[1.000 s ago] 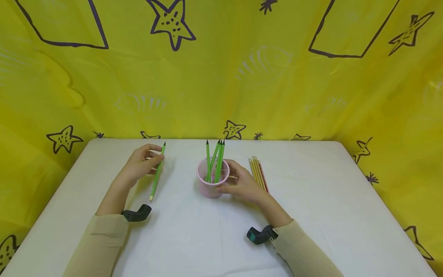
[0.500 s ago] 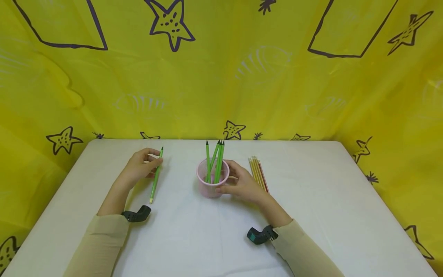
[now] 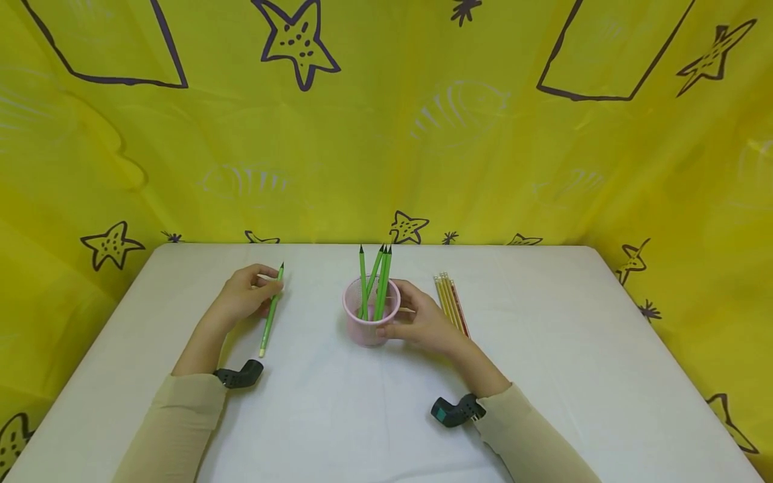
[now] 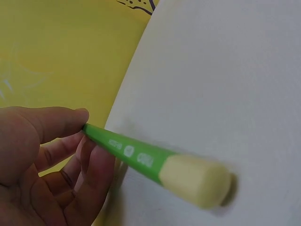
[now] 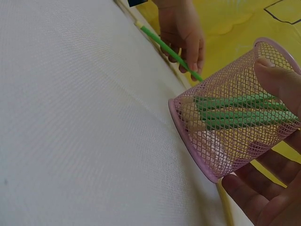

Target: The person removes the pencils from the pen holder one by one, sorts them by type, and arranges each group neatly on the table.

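Observation:
My left hand [image 3: 244, 293] pinches a green pencil [image 3: 270, 322] between thumb and fingers, its black tip pointing away and its cream end towards me. In the left wrist view that blunt end [image 4: 197, 181] comes close to the camera, above the white surface. A pink mesh pencil cup [image 3: 364, 331] stands upright mid-table, and several green pencils [image 3: 364, 285] lean inside it, black tips up. Around the cup's right side curl the thumb and fingers of my right hand [image 3: 427, 323]. Through the mesh in the right wrist view, the pencils' cream ends [image 5: 190, 113] show near the base.
Just beyond my right hand, several yellow pencils and a red one [image 3: 460, 312] lie side by side on the white-covered table [image 3: 338, 416]. A yellow curtain [image 3: 374, 147] with drawn starfish and fish rises behind the table's far edge and along both sides.
My left hand, with the green pencil in it, has drifted a little nearer to me and down. The right hand and the cup have stayed where they were.

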`<state>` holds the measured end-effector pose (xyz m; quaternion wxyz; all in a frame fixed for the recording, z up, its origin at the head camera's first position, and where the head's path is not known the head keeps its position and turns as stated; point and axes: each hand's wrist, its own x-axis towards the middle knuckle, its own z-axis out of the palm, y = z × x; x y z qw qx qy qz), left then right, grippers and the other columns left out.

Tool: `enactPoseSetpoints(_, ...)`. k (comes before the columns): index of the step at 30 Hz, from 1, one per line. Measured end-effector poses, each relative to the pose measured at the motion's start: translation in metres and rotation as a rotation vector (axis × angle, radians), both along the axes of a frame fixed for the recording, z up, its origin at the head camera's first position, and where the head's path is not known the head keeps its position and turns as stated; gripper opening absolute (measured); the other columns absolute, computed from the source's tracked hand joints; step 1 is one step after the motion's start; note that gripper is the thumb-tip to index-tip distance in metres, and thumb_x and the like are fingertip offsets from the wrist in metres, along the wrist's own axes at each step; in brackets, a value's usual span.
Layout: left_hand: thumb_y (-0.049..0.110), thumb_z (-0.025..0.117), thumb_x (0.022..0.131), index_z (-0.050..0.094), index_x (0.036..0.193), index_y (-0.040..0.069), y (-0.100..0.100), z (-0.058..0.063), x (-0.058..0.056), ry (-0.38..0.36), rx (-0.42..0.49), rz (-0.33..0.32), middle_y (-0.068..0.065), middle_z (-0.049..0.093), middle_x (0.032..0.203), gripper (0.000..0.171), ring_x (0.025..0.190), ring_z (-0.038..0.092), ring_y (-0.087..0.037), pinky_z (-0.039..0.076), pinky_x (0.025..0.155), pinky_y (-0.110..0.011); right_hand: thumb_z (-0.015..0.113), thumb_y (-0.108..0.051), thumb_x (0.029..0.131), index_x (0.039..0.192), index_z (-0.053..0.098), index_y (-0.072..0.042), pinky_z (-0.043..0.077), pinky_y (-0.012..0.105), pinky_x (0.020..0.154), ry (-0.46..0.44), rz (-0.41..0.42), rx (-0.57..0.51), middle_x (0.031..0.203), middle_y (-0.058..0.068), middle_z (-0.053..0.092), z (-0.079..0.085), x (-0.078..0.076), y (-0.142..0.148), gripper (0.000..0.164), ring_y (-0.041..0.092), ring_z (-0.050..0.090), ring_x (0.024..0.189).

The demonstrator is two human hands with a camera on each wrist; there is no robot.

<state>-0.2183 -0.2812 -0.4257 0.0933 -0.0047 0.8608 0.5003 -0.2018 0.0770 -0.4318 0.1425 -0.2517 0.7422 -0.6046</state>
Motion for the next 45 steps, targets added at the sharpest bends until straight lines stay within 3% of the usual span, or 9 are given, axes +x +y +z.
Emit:
enactPoseSetpoints(15, 0.019, 0.069, 0.093, 0.054, 0.127, -0.002, -0.002, -0.006, 0.0, 0.011, -0.16, 0.053, -0.017, 0.069, 0.095, 0.042, 0.057, 0.063, -0.016, 0.055, 0.055, -0.027, 0.083, -0.002, 0.077, 0.146, 0.043, -0.004, 0.048, 0.045, 0.107, 0.01, 0.01, -0.011, 0.141, 0.016, 0.053, -0.002, -0.001, 0.0, 0.079, 0.033, 0.055, 0.127)
enactPoseSetpoints(27, 0.017, 0.074, 0.089, 0.055, 0.126, -0.002, -0.001, -0.002, 0.0, 0.001, -0.163, 0.061, -0.015, 0.068, 0.095, 0.046, 0.058, 0.063, -0.015, 0.057, 0.057, -0.026, 0.084, -0.001, 0.076, 0.144, 0.045, -0.007, 0.048, 0.042, 0.107, 0.022, -0.002, 0.003, 0.141, 0.011, 0.054, -0.002, -0.002, 0.001, 0.078, 0.031, 0.055, 0.127)
enactPoseSetpoints(35, 0.019, 0.071, 0.092, 0.05, 0.135, -0.001, 0.0, 0.019, 0.007, 0.001, -0.054, 0.053, -0.023, 0.059, 0.115, 0.051, 0.068, 0.068, -0.025, 0.062, 0.065, -0.033, 0.084, -0.003, 0.076, 0.144, 0.046, -0.008, 0.048, 0.044, 0.108, 0.015, 0.0, 0.0, 0.141, 0.011, 0.054, -0.003, -0.001, 0.001, 0.078, 0.032, 0.054, 0.128)
enactPoseSetpoints(41, 0.027, 0.074, 0.091, 0.052, 0.135, 0.004, 0.012, 0.04, 0.012, 0.048, 0.08, -0.014, -0.02, 0.057, 0.117, 0.054, 0.092, 0.067, -0.036, 0.063, 0.073, -0.037, 0.084, -0.002, 0.076, 0.145, 0.045, -0.006, 0.048, 0.044, 0.108, 0.017, 0.002, 0.004, 0.14, 0.012, 0.055, -0.004, -0.002, 0.001, 0.079, 0.032, 0.055, 0.127)
enactPoseSetpoints(45, 0.03, 0.074, 0.091, 0.054, 0.132, 0.008, 0.026, 0.054, 0.017, 0.08, 0.157, -0.067, -0.016, 0.057, 0.117, 0.051, 0.099, 0.066, -0.032, 0.062, 0.076, -0.037, 0.084, -0.003, 0.076, 0.145, 0.045, -0.007, 0.047, 0.044, 0.108, 0.016, -0.004, 0.011, 0.141, 0.011, 0.054, -0.003, -0.001, 0.001, 0.079, 0.031, 0.054, 0.128)
